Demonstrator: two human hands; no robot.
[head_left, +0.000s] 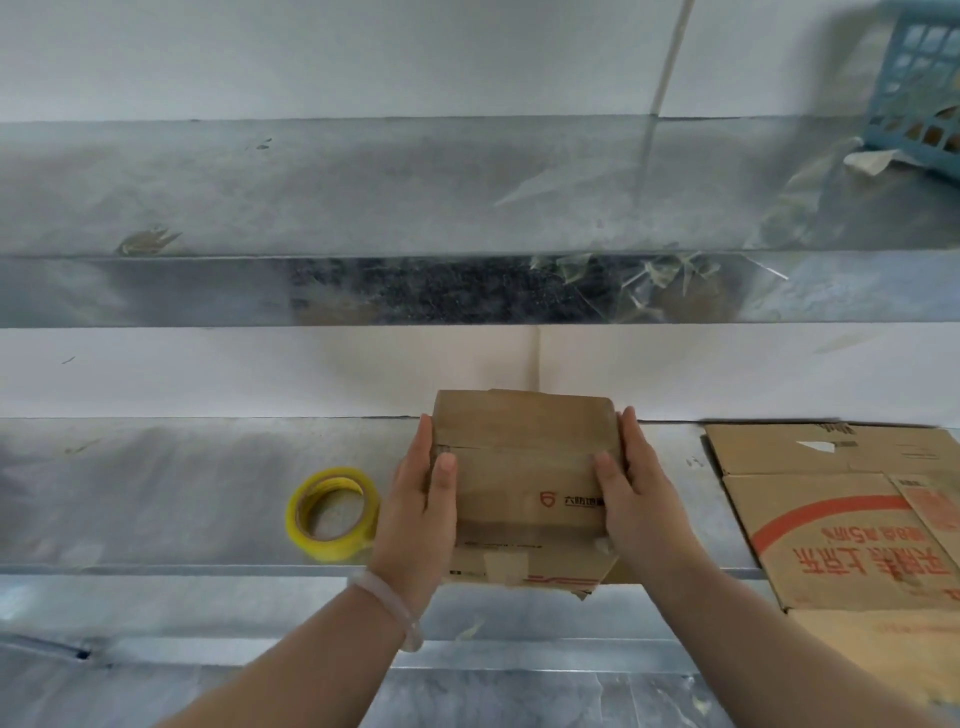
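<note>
At the front edge of the shelf (182, 493), the box (524, 457) sits between both hands. The left grip (415, 514) and right grip (639, 499) clasp its opposite sides, thumbs on top. Tape (332, 514) lies just left of it, flat cartons (841, 530) to the right.

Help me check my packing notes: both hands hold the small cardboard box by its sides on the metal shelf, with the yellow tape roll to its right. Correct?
Not quite: the head view shows the yellow tape roll to the left of the small cardboard box, not the right. The left hand and right hand do hold it by its sides on the metal shelf.
</note>
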